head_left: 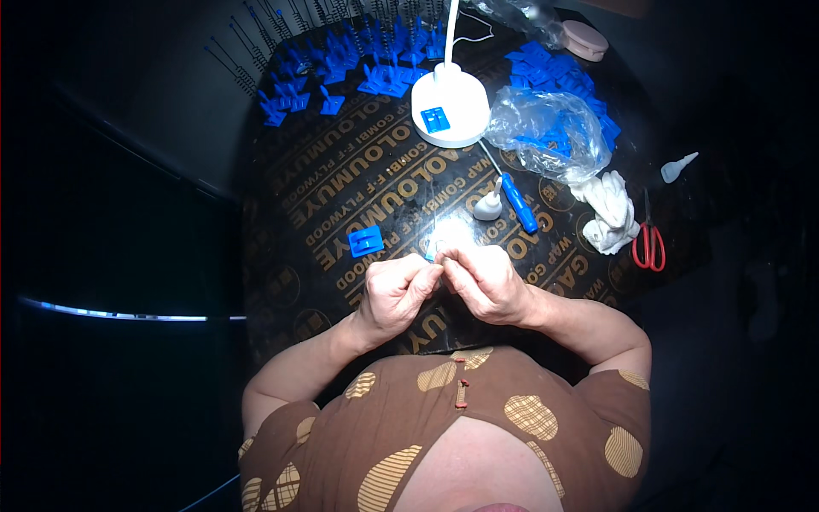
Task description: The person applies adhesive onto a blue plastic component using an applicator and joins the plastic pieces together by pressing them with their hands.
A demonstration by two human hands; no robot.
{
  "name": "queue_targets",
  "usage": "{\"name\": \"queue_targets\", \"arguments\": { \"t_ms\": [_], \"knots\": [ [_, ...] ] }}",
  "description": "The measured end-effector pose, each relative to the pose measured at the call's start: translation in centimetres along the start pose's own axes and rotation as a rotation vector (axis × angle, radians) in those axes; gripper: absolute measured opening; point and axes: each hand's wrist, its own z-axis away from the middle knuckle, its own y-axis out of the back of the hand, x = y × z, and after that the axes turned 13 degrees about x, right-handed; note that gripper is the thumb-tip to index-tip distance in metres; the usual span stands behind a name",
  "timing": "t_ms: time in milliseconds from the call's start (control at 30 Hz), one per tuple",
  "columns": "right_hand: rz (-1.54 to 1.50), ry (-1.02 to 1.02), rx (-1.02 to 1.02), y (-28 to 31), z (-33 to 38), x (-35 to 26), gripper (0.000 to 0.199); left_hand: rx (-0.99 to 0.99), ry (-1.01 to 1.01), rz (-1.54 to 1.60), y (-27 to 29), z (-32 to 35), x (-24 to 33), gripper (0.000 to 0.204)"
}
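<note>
My left hand (395, 292) and my right hand (490, 285) meet under the bright lamp light near the front of the table, fingers closed in a pinch. Between their fingertips a small blue plastic piece (431, 249) shows in part; glare and fingers hide the rest. It appears to be in my left hand's pinch. What my right fingertips grip is too small to make out. Left of the hands lies a blue square clip-like part (366, 241). A small white nozzle bottle (488, 206) and a blue-handled screwdriver (519, 204) are just beyond my right hand.
A white lamp base (452, 128) bears another blue square part (435, 119). Several blue parts with upright pins (388, 78) and dark springs stand at the far left. At right are a clear plastic bag (546, 128), white cloth (609, 213), red-handled scissors (649, 247) and a pink round container (584, 39).
</note>
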Motion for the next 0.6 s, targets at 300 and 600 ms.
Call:
{"name": "queue_targets", "arguments": {
  "t_ms": [300, 600],
  "knots": [
    [-0.112, -0.095, -0.008, 0.6, -0.5, -0.8, 0.015, 0.119, -0.227, -0.156, 0.2, -0.7, 0.0, 0.021],
    [-0.332, -0.352, -0.090, 0.9, -0.4, -0.6, 0.019, 0.126, -0.162, -0.142, 0.9, -1.1, 0.2, 0.022]
  ]
}}
